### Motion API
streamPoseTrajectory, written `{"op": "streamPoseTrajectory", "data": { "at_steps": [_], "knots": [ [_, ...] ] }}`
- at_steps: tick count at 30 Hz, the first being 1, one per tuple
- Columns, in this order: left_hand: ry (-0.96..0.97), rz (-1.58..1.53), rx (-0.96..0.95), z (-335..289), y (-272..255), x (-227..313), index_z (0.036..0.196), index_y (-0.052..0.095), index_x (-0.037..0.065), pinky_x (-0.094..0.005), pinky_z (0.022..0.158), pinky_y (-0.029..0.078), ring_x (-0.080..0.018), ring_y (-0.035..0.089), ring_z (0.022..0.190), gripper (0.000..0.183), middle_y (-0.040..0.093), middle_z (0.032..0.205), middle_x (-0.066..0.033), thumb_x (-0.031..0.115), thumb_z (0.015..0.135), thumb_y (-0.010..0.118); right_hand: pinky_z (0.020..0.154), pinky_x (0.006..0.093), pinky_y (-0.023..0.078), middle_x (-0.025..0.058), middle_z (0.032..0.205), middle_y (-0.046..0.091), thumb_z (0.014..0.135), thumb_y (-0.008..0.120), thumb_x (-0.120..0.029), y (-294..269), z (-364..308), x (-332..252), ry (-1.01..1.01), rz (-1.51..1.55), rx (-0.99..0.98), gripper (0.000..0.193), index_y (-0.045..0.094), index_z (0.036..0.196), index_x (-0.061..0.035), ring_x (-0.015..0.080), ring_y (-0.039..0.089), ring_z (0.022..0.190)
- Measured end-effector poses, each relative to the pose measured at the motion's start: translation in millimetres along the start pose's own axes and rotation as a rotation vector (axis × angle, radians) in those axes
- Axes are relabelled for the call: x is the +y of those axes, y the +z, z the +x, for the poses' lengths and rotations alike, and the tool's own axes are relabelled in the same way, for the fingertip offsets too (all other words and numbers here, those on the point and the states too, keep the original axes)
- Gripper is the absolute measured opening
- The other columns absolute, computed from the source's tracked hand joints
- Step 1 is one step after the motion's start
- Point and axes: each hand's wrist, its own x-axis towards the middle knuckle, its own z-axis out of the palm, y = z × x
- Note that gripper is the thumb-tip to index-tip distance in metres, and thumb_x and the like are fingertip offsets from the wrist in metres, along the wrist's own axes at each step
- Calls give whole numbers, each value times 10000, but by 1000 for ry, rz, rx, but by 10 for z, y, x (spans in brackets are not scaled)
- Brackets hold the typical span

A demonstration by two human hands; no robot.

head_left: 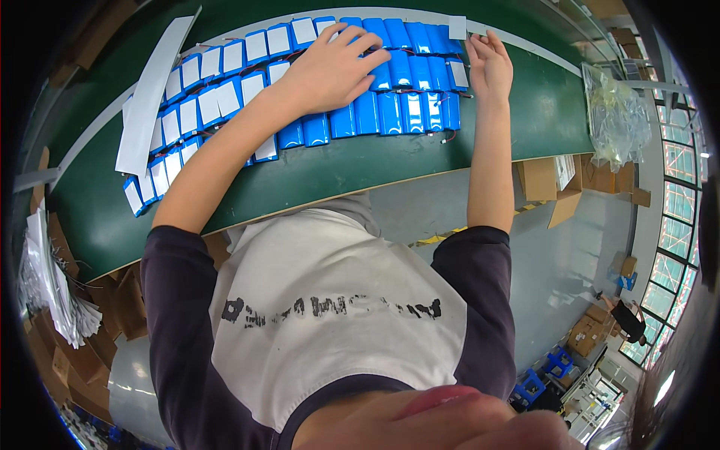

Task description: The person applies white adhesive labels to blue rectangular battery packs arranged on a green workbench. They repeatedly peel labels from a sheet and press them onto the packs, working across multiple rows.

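Rows of blue battery packs (342,120), shrink-wrapped and with thin wires, lie on a green worktable. Many on the left carry white rectangular pads (256,45); most on the right show bare glossy blue. My left hand (334,69) lies over the middle of the rows, fingers spread on the packs and hiding some of them. At the right end of the far row, my right hand (489,67) has its thumb and fingers drawn together. A white square pad (457,28) is at its fingertips, by the corner of the last packs.
A long white sheet (154,97) lies across the left end of the rows. Clear plastic bags (619,112) hang at the table's right end. Cardboard boxes (551,180) stand beyond the near edge; more cardboard and white sheets (56,277) are at the left. Another person (628,321) is far off.
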Motion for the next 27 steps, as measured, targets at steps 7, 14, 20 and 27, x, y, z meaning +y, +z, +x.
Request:
{"op": "streamPoseTrajectory", "data": {
  "at_steps": [7,14,20,27],
  "knots": [
    [-42,-190,32,686,289,-78,1284,639,149,-532,1126,394,-330,513,1292,346,595,1328,-120,278,965,606,1127,465,504,183,1183,535,937,602,140,45,-131,70,68,3,29,423,470,1338,106,359,628,1180],
    [-120,-150,-20,1188,729,-31,1334,629,177,-526,1108,406,-332,498,1306,388,587,1337,-126,287,963,599,1004,334,552,124,1103,651,940,666,65,90,-147,44,-74,-353,-132,320,579,1248,51,231,670,1101],
    [-133,-198,-25,1404,855,67,1290,641,119,-522,1076,431,-360,513,1269,388,606,1291,-153,251,926,607,966,303,554,106,1125,676,940,678,39,-59,-72,-48,-90,-472,-174,273,642,1209,15,193,666,1111],
    [-142,-386,-32,1363,944,-77,1489,406,-42,-535,1080,439,-452,534,1292,672,536,1422,-298,221,909,619,1047,430,528,161,1189,635,949,664,49,-53,-112,-54,34,-62,-150,261,620,1205,29,294,648,1187]
  ]
}}
